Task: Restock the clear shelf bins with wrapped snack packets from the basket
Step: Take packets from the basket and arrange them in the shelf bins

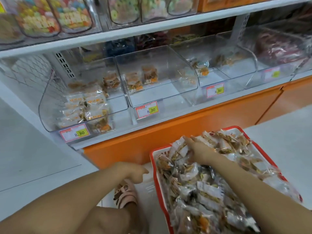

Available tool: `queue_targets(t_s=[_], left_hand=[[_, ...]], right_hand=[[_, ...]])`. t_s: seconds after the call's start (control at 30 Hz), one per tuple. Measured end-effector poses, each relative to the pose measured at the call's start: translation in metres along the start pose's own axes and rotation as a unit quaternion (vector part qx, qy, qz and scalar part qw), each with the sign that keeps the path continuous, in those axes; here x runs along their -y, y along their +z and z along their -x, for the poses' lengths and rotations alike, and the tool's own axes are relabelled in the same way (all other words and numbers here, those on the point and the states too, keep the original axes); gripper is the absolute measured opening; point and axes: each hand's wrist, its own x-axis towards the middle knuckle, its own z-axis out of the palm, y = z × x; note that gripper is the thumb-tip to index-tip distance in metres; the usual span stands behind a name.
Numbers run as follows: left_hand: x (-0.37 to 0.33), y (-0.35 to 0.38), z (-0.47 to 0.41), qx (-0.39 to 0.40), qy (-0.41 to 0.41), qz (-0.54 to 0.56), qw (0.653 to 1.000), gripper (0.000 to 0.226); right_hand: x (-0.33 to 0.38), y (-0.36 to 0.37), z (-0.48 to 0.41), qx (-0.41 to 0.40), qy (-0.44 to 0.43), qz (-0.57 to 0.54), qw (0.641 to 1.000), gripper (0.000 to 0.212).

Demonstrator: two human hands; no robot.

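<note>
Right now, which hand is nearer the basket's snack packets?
Right. The right hand rests on the snack packets; the left hand is outside the basket, beside its left rim.

From the heaped basket [154, 166] I see open air toward twelve o'clock. The middle bin [168, 92] at eleven gapes mostly bare; the left bin [55, 102] at ten is crowded in front. A white shelf board [135, 29] caps each bin mouth. The orange plinth [185, 122] juts out below. Bare floor [42, 157] lies at nine.
</note>
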Motion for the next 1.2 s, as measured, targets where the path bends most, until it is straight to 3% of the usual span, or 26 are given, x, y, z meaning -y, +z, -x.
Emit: queue_targets(t_s=[0.07, 0.23, 0.3, 0.37, 0.43, 0.5, 0.53, 0.63, 0.7, 0.77, 0.8, 0.87, 0.93, 1.03, 1.13, 1.2], left_hand=[[0.005, -0.004, 0.001, -0.025, -0.002, 0.02, 0.999, 0.058], [0.0, -0.03, 0.017, -0.195, 0.041, 0.126, 0.972, 0.038], [0.0, -0.039, 0.019, -0.233, 0.059, 0.168, 0.956, 0.035], [-0.003, -0.048, 0.021, -0.248, 0.071, 0.217, 0.941, 0.047], [-0.009, -0.057, 0.027, -0.241, 0.082, 0.299, 0.92, 0.065], [-0.019, -0.066, 0.037, -0.221, 0.105, 0.398, 0.884, 0.067], [-0.024, -0.071, 0.042, -0.209, 0.124, 0.446, 0.861, 0.059], [-0.036, -0.078, 0.06, -0.182, 0.171, 0.548, 0.798, 0.032], [-0.038, -0.08, 0.071, -0.21, 0.173, 0.568, 0.777, 0.029], [-0.036, -0.083, 0.081, -0.262, 0.165, 0.564, 0.766, 0.03], [-0.035, -0.085, 0.085, -0.291, 0.161, 0.555, 0.762, 0.032], [-0.034, -0.087, 0.095, -0.341, 0.154, 0.537, 0.757, 0.031], [-0.031, -0.089, 0.105, -0.382, 0.151, 0.531, 0.741, 0.026], [-0.018, -0.094, 0.118, -0.429, 0.162, 0.565, 0.686, 0.025], [0.003, -0.098, 0.124, -0.454, 0.186, 0.618, 0.615, 0.025], [0.022, -0.102, 0.121, -0.504, 0.157, 0.628, 0.571, 0.016]], right_hand=[[0.004, 0.007, -0.006, -0.023, -0.001, -0.006, 1.0, 0.104], [0.014, 0.01, -0.009, -0.05, -0.05, 0.028, 0.997, 0.087], [0.013, 0.0, -0.004, -0.019, -0.045, -0.078, 0.996, 0.082], [0.013, -0.014, 0.007, 0.026, -0.051, -0.226, 0.972, 0.065], [0.014, -0.029, 0.022, 0.103, -0.082, -0.4, 0.907, 0.053], [0.015, -0.038, 0.036, 0.203, -0.14, -0.581, 0.776, 0.053], [0.015, -0.043, 0.041, 0.235, -0.156, -0.623, 0.73, 0.058], [0.023, -0.055, 0.054, 0.25, -0.168, -0.658, 0.69, 0.068], [0.03, -0.065, 0.061, 0.223, -0.15, -0.682, 0.68, 0.048], [0.04, -0.076, 0.066, 0.156, -0.124, -0.673, 0.713, 0.019], [0.046, -0.083, 0.068, 0.121, -0.125, -0.646, 0.744, 0.015], [0.063, -0.096, 0.069, 0.067, -0.152, -0.559, 0.813, 0.021], [0.08, -0.109, 0.067, 0.017, -0.174, -0.48, 0.86, 0.032], [0.102, -0.13, 0.055, -0.017, -0.188, -0.428, 0.884, 0.048], [0.127, -0.149, 0.042, -0.008, -0.214, -0.422, 0.881, 0.035], [0.149, -0.158, 0.026, -0.049, -0.221, -0.402, 0.887, 0.025]])
